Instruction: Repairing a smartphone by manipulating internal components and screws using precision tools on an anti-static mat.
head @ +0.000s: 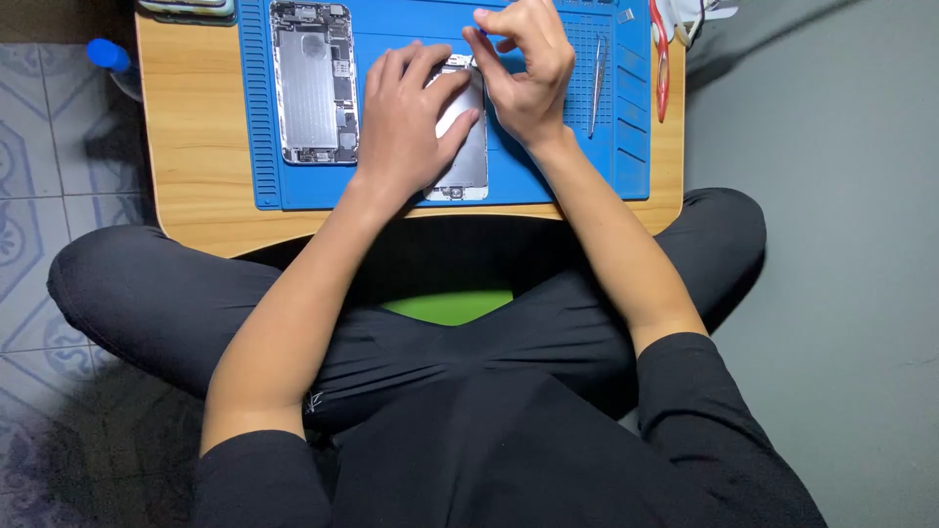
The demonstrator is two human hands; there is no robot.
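Observation:
A phone screen panel (468,161) lies metal back up on the blue work mat (567,166). My left hand (406,122) rests flat on it, fingers spread over its upper part. My right hand (523,68) is pinched on a thin tool with a blue tip (479,34), its point down at the panel's top edge. To the left on the mat lies the opened phone body (313,83), its inner parts showing.
Metal tweezers (597,83) lie on the mat's right side, and a red-handled tool (659,59) beyond them. The mat sits on a small wooden table (196,147) over my crossed legs. A blue bottle cap (108,54) stands at the left on tiled floor.

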